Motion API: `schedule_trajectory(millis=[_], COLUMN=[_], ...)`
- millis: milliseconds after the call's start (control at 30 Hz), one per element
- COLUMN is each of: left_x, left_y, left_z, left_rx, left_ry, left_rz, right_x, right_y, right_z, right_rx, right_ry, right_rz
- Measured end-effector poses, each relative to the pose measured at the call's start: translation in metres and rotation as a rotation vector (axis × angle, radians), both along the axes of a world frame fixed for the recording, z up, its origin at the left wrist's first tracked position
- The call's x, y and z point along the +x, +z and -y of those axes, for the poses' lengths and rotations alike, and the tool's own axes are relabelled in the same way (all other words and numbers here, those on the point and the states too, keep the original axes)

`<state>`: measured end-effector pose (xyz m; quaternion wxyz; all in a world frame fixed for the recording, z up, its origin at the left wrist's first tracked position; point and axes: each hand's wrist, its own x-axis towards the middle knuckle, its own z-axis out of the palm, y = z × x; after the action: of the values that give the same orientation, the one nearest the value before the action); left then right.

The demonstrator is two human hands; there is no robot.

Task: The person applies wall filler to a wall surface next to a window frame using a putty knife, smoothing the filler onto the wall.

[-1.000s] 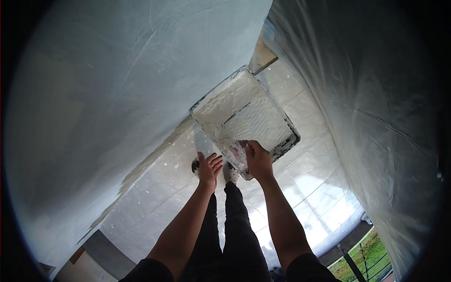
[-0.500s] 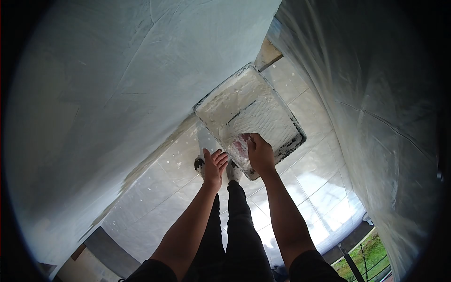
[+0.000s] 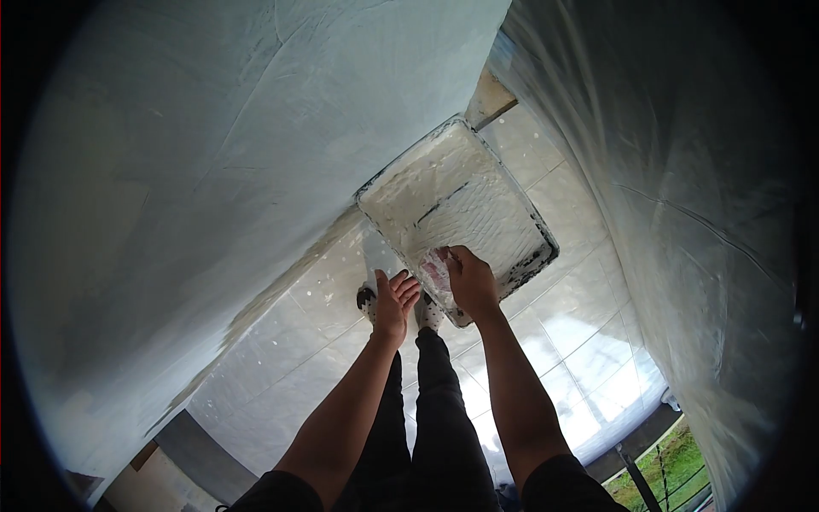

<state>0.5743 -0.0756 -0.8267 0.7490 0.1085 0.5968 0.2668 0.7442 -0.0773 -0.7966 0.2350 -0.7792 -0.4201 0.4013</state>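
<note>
A dark paint tray (image 3: 478, 183), thickly coated with off-white paint, sits in front of me, its ridged slope toward the near side. My right hand (image 3: 472, 277) is closed over its near end, thumb and fingers gripping a crumpled pink and whitish piece (image 3: 435, 268) that looks like smeared plastic; I cannot tell exactly what it is. Just left of the tray's near corner is my left hand (image 3: 395, 303), empty, palm turned inward and fingers apart. My spotted shoes (image 3: 430, 316) show below the hands.
A large pale, smeared wall (image 3: 213, 154) rises close on the left. Clear plastic sheeting (image 3: 682, 205) hangs along the right side. Paint-speckled tiles (image 3: 316, 294) cover the floor. A railing (image 3: 636, 478) and grass (image 3: 682, 452) show at bottom right.
The view has shifted very slightly, so the tray and hands sit a little further right. Both hands keep nearly the same pose, the right still gripping the crumpled piece.
</note>
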Motion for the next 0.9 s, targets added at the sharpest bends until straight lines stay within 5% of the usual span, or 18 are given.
schedule_trajectory(millis=[567,733,900], left_x=[-0.006,-0.014,-0.036], left_y=[-0.002,-0.005,0.023], left_z=[0.001,0.003,0.009], left_rx=[0.015,0.030,0.051], left_ry=[0.006,-0.015,-0.108], left_rz=[0.076,0.056,-0.014], right_x=[0.023,0.042,0.042], right_y=[-0.019,-0.017,0.043], right_z=[-0.014,0.001,0.026], right_rx=[-0.062,-0.129,0.076], right_ry=[0.006,-0.435,-0.596], right_rz=[-0.124,-0.882,-1.245])
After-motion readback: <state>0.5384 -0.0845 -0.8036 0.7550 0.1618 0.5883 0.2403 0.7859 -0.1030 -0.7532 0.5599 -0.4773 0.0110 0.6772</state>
